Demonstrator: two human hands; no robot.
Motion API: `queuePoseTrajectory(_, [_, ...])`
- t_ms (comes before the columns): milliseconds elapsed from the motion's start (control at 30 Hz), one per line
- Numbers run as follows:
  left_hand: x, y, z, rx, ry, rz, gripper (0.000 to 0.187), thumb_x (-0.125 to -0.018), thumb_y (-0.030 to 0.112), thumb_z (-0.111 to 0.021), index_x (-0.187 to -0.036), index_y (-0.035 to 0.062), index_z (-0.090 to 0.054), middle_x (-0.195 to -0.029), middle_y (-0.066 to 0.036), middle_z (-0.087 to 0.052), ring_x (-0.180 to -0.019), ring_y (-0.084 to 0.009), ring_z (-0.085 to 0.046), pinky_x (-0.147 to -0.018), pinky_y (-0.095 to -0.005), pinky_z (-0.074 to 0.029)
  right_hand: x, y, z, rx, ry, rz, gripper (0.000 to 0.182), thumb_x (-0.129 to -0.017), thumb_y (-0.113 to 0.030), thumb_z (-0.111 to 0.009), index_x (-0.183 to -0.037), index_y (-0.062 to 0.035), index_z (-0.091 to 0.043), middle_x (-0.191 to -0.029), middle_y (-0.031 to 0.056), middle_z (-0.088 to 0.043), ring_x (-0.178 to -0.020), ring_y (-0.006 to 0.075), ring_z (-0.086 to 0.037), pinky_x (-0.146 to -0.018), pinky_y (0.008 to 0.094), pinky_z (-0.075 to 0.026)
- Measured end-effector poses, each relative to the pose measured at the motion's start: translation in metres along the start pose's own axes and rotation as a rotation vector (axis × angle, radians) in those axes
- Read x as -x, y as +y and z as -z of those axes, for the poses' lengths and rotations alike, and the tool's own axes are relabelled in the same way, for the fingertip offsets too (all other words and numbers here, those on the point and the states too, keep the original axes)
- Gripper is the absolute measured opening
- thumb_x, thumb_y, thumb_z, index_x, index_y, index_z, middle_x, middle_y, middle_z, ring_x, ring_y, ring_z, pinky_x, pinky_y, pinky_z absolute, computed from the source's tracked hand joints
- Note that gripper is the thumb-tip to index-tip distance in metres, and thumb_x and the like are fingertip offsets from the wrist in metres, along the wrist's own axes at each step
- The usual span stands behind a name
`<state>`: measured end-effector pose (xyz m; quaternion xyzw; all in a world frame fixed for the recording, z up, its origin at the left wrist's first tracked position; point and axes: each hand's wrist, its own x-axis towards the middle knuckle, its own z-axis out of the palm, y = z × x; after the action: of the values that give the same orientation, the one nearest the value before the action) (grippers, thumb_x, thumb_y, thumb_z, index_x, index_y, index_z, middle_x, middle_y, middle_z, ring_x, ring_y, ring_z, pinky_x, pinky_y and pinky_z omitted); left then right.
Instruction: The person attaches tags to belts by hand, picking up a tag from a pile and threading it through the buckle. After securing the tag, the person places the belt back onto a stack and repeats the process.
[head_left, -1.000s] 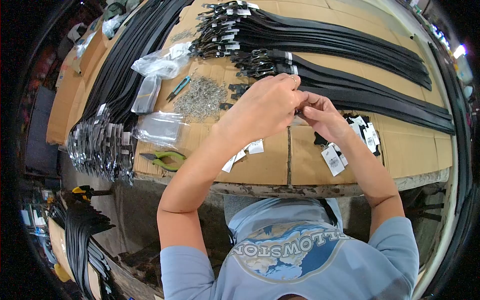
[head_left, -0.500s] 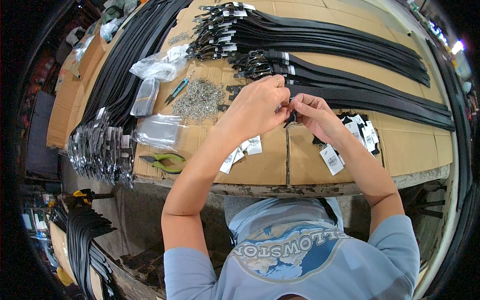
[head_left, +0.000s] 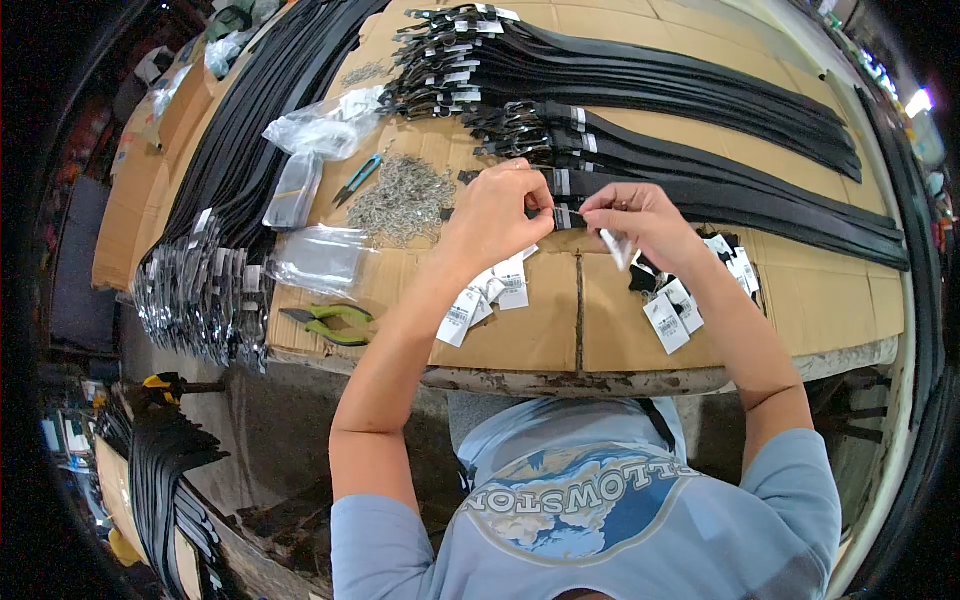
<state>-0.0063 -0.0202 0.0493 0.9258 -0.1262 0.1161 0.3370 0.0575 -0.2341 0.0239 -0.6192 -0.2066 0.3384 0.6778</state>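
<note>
My left hand (head_left: 500,212) is closed in a pinch over the front black strap (head_left: 640,190). My right hand (head_left: 640,222) is closed too, its thumb and fingertips together beside the strap end, with a white tag (head_left: 616,248) hanging at its fingers. A thin pale line spans the gap between both hands; what my left fingertips grip is hidden. White barcode tags (head_left: 512,284) lie below my left hand. More white tags with black pieces (head_left: 664,322) lie under and beside my right wrist.
Stacked black straps (head_left: 680,80) with buckle ends fill the back. A pile of small silver metal pieces (head_left: 405,200), blue snips (head_left: 357,180), green-handled pliers (head_left: 335,325) and clear plastic bags (head_left: 320,262) lie left. More straps (head_left: 205,290) hang over the left edge.
My hands have moved slightly apart, the right one outward and the left one a little left and down. A white tag now shows hanging at my right fingers.
</note>
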Motion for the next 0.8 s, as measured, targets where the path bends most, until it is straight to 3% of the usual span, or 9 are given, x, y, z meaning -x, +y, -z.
queuePoseTrajectory(100, [-0.001,-0.016,-0.009,0.188,-0.118,0.119,0.012,-0.068,0.009,-0.069,-0.078,0.0023,-0.065,-0.081,-0.01,-0.059,-0.081,-0.0273,-0.06,-0.071,-0.0376,-0.048,-0.004,-0.032,0.0,0.227,0.015,-0.002,0.018,-0.082,-0.008,-0.065,-0.098,0.0002,-0.065,-0.074,0.0019,-0.063,-0.065,0.0049,-0.057,-0.056,0.0186,-0.043])
queuePoseTrajectory(167, [-0.001,-0.033,-0.022,0.083,0.051,0.044,0.028,-0.068,0.009,-0.073,-0.094,0.0032,-0.064,-0.093,-0.011,-0.059,-0.09,-0.0289,-0.059,-0.079,-0.038,-0.047,-0.013,-0.043,0.003,0.452,-0.012,-0.027,0.019,-0.079,-0.007,-0.062,-0.096,0.0009,-0.065,-0.072,0.0016,-0.063,-0.064,0.0046,-0.057,-0.057,0.0189,-0.043])
queuePoseTrajectory(200, [-0.001,-0.038,-0.025,0.082,0.054,0.044,0.028,-0.068,0.009,-0.073,-0.094,0.0032,-0.064,-0.093,-0.011,-0.059,-0.09,-0.0289,-0.059,-0.079,-0.038,-0.047,-0.019,-0.044,0.005,0.454,-0.014,-0.025,0.019,-0.079,-0.007,-0.062,-0.096,0.0009,-0.065,-0.072,0.0016,-0.063,-0.064,0.0046,-0.057,-0.057,0.0189,-0.043])
queuePoseTrajectory(267, [-0.002,-0.049,-0.029,-0.075,0.24,-0.032,0.043,-0.069,0.008,-0.074,-0.109,0.0025,-0.062,-0.103,-0.014,-0.06,-0.098,-0.0299,-0.058,-0.086,-0.0363,-0.046,-0.029,-0.045,0.011,0.718,-0.062,0.115,0.019,-0.08,-0.009,-0.059,-0.094,0.0024,-0.065,-0.071,0.0029,-0.063,-0.064,0.0065,-0.058,-0.058,0.0213,-0.045])
queuePoseTrajectory(300, [-0.002,-0.054,-0.028,-0.033,0.15,-0.004,0.049,-0.07,0.009,-0.074,-0.115,0.0038,-0.059,-0.107,-0.014,-0.058,-0.104,-0.0323,-0.054,-0.091,-0.0385,-0.043,-0.034,-0.049,0.011,0.826,-0.046,0.122,0.019,-0.077,-0.009,-0.057,-0.089,0.0035,-0.065,-0.071,0.0058,-0.063,-0.064,0.0101,-0.059,-0.059,0.0247,-0.046])
queuePoseTrajectory(400, [-0.004,-0.064,-0.031,-0.004,0.12,-0.065,0.049,-0.069,0.013,-0.076,-0.115,0.0043,-0.059,-0.108,-0.014,-0.057,-0.105,-0.032,-0.053,-0.091,-0.0389,-0.042,-0.046,-0.063,0.005,1.034,-0.034,0.154,0.019,-0.074,-0.007,-0.056,-0.086,0.0038,-0.065,-0.072,0.0081,-0.064,-0.064,0.0127,-0.06,-0.061,0.0264,-0.047])
queuePoseTrajectory(633, [-0.011,-0.07,-0.034,-0.076,0.104,-0.096,0.051,-0.066,0.021,-0.079,-0.111,0.0041,-0.061,-0.103,-0.013,-0.057,-0.105,-0.032,-0.051,-0.091,-0.0397,-0.041,-0.078,-0.066,-0.007,1.189,-0.126,0.29,0.021,-0.066,-0.014,-0.06,-0.081,-0.0011,-0.068,-0.068,0.0109,-0.063,-0.066,0.0219,-0.059,-0.06,0.0338,-0.045])
queuePoseTrajectory(800, [-0.019,-0.08,-0.034,0.02,0.104,-0.155,0.048,-0.062,0.022,-0.079,-0.103,0.0038,-0.062,-0.097,-0.01,-0.057,-0.097,-0.0309,-0.052,-0.084,-0.039,-0.043,-0.088,-0.066,-0.014,1.184,-0.14,0.264,0.02,-0.065,-0.014,-0.06,-0.079,-0.0013,-0.068,-0.07,0.0122,-0.064,-0.066,0.0236,-0.059,-0.061,0.0346,-0.046])
